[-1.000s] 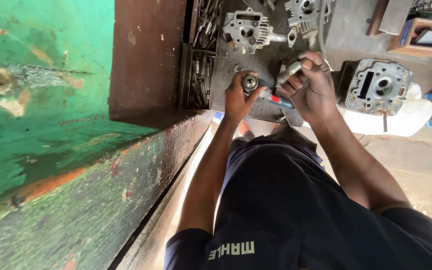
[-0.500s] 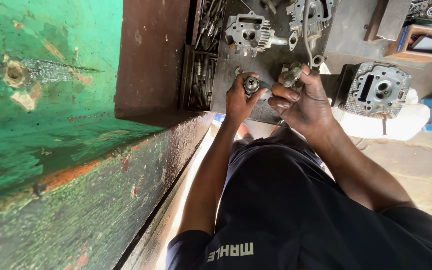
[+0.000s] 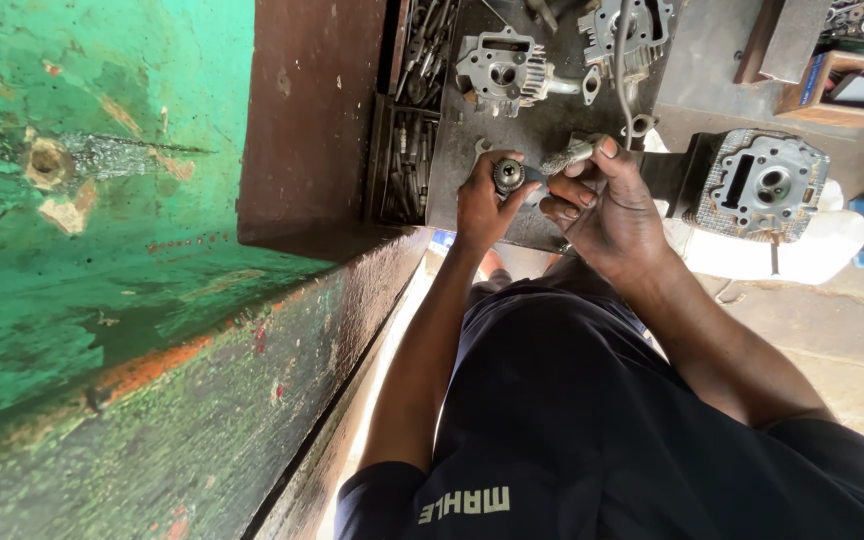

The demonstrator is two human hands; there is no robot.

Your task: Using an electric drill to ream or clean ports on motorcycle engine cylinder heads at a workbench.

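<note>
Gripping small round geared part (image 3: 508,176) w/ our left hand (image 3: 484,205), fingers closed round it, over dark bench (image 3: 532,120); right hand (image 3: 607,205) pinches grey metal piece (image 3: 567,157) alongside, prob. for fitting. Cylinder head (image 3: 760,185) nearby.

Just one view here, a head cam looking down from close up. It faces the dark metal workbench (image 3: 552,215), with the picture flipped upside down.

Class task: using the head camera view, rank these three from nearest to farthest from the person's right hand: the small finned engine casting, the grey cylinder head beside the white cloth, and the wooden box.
1. Small finned engine casting: above the right hand, on the dark bench.
2. Grey cylinder head: out to the side, beside the white cloth.
3. Wooden box: farthest, in the upper corner.
</note>
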